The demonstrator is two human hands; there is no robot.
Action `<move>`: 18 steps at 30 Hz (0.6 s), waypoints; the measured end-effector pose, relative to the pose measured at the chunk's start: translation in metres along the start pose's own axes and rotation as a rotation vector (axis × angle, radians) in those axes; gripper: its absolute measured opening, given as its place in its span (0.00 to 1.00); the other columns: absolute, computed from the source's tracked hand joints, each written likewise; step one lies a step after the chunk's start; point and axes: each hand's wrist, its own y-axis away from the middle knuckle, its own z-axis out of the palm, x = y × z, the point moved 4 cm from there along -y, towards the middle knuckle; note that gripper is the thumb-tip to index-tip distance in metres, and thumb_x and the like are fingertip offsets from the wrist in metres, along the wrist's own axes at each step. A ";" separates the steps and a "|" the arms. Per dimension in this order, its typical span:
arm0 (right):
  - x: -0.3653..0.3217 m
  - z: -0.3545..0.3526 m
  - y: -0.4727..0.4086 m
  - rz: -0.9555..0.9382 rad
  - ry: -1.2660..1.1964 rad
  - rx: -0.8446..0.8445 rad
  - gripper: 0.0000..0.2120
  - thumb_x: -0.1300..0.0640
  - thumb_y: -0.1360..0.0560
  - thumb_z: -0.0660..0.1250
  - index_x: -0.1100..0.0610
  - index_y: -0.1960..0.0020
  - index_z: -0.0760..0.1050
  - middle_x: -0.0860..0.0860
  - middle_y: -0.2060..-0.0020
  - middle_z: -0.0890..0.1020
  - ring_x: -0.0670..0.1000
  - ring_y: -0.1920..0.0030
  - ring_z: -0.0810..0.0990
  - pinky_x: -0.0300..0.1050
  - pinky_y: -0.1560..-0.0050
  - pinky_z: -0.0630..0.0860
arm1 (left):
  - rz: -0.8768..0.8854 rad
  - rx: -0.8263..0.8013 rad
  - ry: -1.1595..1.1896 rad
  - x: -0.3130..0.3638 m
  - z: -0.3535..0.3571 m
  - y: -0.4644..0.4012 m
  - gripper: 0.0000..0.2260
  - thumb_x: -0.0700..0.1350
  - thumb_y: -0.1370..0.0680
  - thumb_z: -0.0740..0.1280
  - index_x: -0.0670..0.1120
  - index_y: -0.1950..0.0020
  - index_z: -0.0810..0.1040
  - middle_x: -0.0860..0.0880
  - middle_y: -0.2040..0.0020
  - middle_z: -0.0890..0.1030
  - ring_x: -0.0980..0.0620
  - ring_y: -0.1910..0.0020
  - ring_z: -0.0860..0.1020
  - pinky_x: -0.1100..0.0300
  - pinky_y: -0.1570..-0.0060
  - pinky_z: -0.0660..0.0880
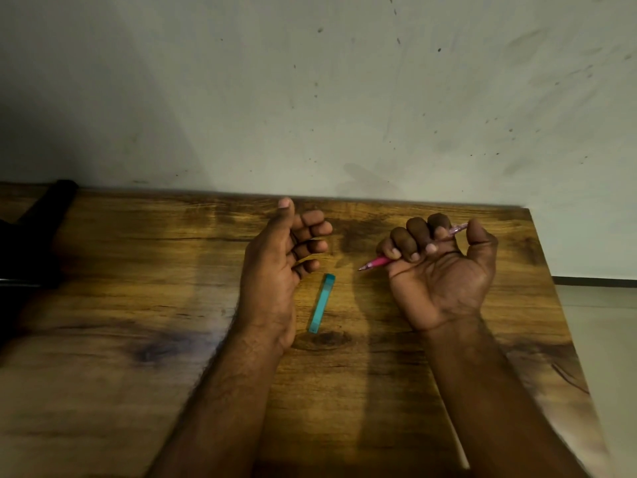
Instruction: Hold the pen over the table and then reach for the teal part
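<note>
While your right hand (pixel 444 267) clutches the slim pink plastic pen (pixel 379 261) in a fist | left hand (pixel 275 263) loosely curled, empty, beside the flat teal plastic case (pixel 322 303) on the wooden table (pixel 138 270) | step: probably picking up | next: pinch its narrow edges.

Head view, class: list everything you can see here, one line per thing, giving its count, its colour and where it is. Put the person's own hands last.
pen: one, pink, gripped in the right fist, tip pointing left over the table
teal case: one, teal and slim, flat on the table between the two hands, touching neither
table: one, brown wood grain, filling the lower half of the view, pushed against the wall
wall: one, pale grey with dark specks and smudges, behind the table
dark object: one, black, at the table's far left edge; too dark to identify
left hand: one, palm turned inward, fingers loosely curled, holding nothing
right hand: one, palm up, fingers curled round the pen
</note>
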 end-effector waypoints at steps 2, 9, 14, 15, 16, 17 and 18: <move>0.000 0.000 0.000 -0.009 0.015 0.009 0.17 0.42 0.26 0.56 0.54 0.65 0.65 0.49 0.73 0.62 0.49 0.70 0.58 0.46 0.64 0.62 | 0.000 -0.002 -0.003 0.000 0.000 0.000 0.21 0.63 0.19 0.59 0.50 0.49 0.86 0.48 0.49 0.88 0.54 0.54 0.83 0.54 0.51 0.76; -0.003 0.004 0.001 -0.031 0.024 -0.015 0.17 0.43 0.26 0.57 0.54 0.66 0.66 0.49 0.73 0.63 0.49 0.69 0.59 0.46 0.64 0.62 | -0.004 0.002 -0.005 0.000 0.000 0.000 0.21 0.62 0.18 0.59 0.50 0.49 0.86 0.48 0.50 0.89 0.54 0.55 0.83 0.54 0.52 0.76; -0.005 0.006 0.001 -0.072 0.111 -0.024 0.19 0.42 0.25 0.55 0.56 0.64 0.66 0.50 0.72 0.63 0.50 0.68 0.58 0.47 0.63 0.61 | -0.008 0.004 -0.008 0.001 0.001 0.000 0.21 0.62 0.18 0.58 0.49 0.48 0.85 0.48 0.50 0.89 0.54 0.55 0.83 0.55 0.52 0.76; -0.005 0.008 0.001 -0.083 0.142 -0.028 0.19 0.42 0.25 0.54 0.56 0.65 0.66 0.50 0.73 0.62 0.50 0.69 0.57 0.47 0.64 0.61 | -0.007 0.004 -0.008 0.001 0.001 0.001 0.21 0.62 0.18 0.58 0.49 0.48 0.85 0.48 0.50 0.89 0.54 0.55 0.83 0.55 0.52 0.76; -0.005 0.009 0.001 -0.091 0.167 -0.034 0.19 0.43 0.25 0.55 0.56 0.66 0.66 0.50 0.73 0.62 0.50 0.69 0.57 0.47 0.64 0.61 | -0.007 0.005 -0.008 0.001 0.001 0.001 0.21 0.62 0.18 0.58 0.49 0.47 0.85 0.48 0.50 0.89 0.54 0.55 0.83 0.55 0.52 0.76; -0.005 0.010 0.001 -0.095 0.183 -0.039 0.19 0.43 0.25 0.55 0.56 0.66 0.66 0.50 0.74 0.62 0.50 0.69 0.57 0.46 0.65 0.61 | -0.007 0.006 -0.008 0.002 0.001 0.001 0.21 0.61 0.18 0.58 0.49 0.48 0.85 0.48 0.50 0.89 0.54 0.55 0.83 0.55 0.52 0.76; -0.004 0.011 0.001 -0.095 0.190 -0.041 0.18 0.44 0.25 0.55 0.56 0.66 0.66 0.50 0.74 0.62 0.50 0.69 0.57 0.46 0.65 0.61 | -0.008 0.008 -0.008 0.002 0.001 0.001 0.21 0.61 0.18 0.58 0.49 0.48 0.85 0.48 0.50 0.89 0.54 0.55 0.83 0.55 0.52 0.76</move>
